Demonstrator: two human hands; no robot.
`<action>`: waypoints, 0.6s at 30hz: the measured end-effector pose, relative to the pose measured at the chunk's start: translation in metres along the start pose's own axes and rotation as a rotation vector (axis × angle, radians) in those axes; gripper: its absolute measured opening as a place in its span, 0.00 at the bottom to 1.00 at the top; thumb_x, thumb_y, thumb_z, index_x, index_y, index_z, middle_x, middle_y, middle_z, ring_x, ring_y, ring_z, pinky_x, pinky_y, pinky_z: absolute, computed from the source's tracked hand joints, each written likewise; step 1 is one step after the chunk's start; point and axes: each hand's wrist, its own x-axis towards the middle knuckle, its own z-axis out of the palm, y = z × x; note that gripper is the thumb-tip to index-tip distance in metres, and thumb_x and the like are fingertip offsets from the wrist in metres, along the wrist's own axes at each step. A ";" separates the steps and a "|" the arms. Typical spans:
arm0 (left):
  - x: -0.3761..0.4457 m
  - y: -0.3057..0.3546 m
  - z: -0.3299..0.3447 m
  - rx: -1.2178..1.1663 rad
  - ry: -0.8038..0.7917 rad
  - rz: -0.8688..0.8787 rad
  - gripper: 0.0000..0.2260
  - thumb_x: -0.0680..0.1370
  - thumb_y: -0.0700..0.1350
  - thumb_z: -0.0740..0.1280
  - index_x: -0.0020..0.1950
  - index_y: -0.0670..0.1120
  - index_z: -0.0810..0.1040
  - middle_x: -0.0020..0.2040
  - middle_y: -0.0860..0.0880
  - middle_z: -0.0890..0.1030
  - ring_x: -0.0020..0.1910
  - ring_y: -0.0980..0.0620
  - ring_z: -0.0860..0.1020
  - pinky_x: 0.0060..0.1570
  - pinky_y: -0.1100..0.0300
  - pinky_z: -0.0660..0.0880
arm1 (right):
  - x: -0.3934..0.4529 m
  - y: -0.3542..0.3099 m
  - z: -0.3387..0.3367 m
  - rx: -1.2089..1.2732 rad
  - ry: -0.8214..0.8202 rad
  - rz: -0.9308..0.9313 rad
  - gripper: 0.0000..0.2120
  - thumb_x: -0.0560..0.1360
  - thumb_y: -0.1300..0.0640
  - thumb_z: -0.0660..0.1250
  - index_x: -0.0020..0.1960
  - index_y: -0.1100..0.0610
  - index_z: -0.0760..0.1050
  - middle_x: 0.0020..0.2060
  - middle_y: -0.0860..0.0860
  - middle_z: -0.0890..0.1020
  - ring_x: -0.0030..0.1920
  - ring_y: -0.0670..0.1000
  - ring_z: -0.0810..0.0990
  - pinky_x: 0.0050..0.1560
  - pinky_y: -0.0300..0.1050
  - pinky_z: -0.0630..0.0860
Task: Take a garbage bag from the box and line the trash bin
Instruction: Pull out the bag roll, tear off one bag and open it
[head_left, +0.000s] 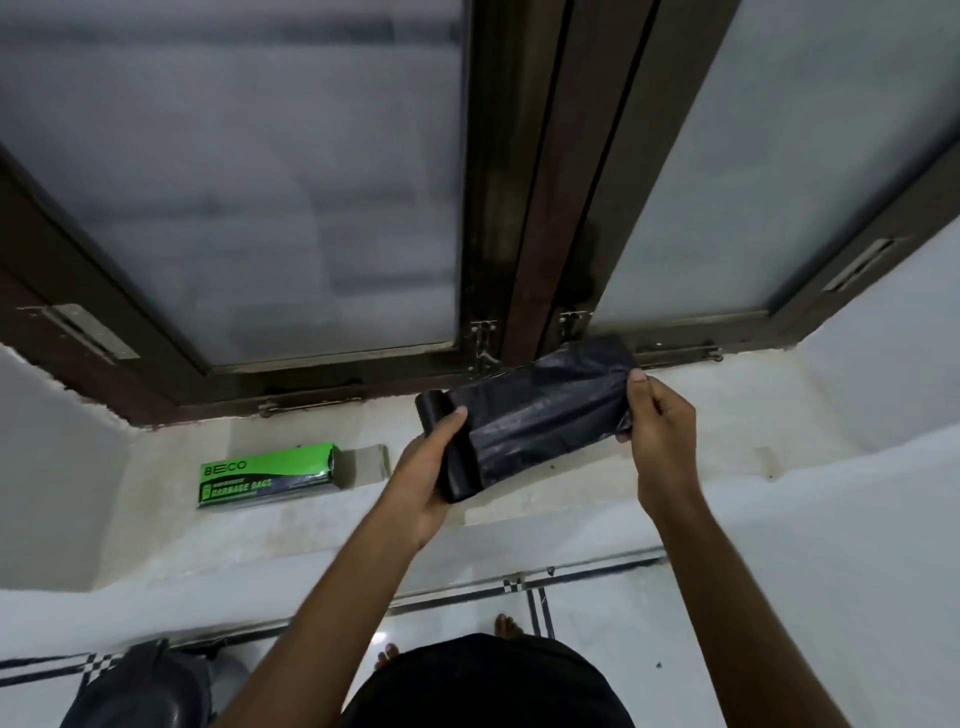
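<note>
While my left hand (434, 470) grips the bag roll (457, 452) and my right hand (657, 415) pinches its unrolled garbage bag (550, 415) above the sill's (727, 410) back edge, tearing one free should come next.

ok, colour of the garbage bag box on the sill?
Bright green with black lettering, seen in the head view: the box lies on the window sill.

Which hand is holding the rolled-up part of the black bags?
The left hand grips the thick rolled end of the garbage bag roll. The right hand only pinches the flat, unrolled end, pulling it out above the window sill.
</note>
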 end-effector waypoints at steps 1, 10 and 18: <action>0.003 -0.003 0.000 0.056 0.025 0.029 0.15 0.77 0.48 0.71 0.61 0.45 0.80 0.53 0.44 0.86 0.53 0.45 0.84 0.52 0.52 0.80 | 0.006 0.004 -0.011 -0.008 0.036 0.001 0.19 0.84 0.53 0.59 0.42 0.67 0.71 0.34 0.56 0.68 0.34 0.49 0.66 0.34 0.47 0.65; 0.006 -0.012 0.002 0.188 0.019 0.018 0.15 0.76 0.51 0.72 0.60 0.45 0.81 0.52 0.45 0.86 0.53 0.45 0.84 0.50 0.53 0.79 | 0.066 0.044 -0.088 -0.160 0.400 0.145 0.14 0.83 0.55 0.59 0.42 0.60 0.73 0.34 0.53 0.71 0.36 0.52 0.70 0.43 0.48 0.64; 0.011 -0.020 0.017 0.250 -0.009 0.041 0.14 0.78 0.50 0.70 0.60 0.45 0.80 0.53 0.46 0.86 0.54 0.47 0.84 0.49 0.54 0.79 | 0.009 0.020 -0.009 -0.671 0.214 -0.349 0.14 0.76 0.58 0.66 0.61 0.50 0.77 0.59 0.48 0.80 0.63 0.52 0.72 0.61 0.47 0.65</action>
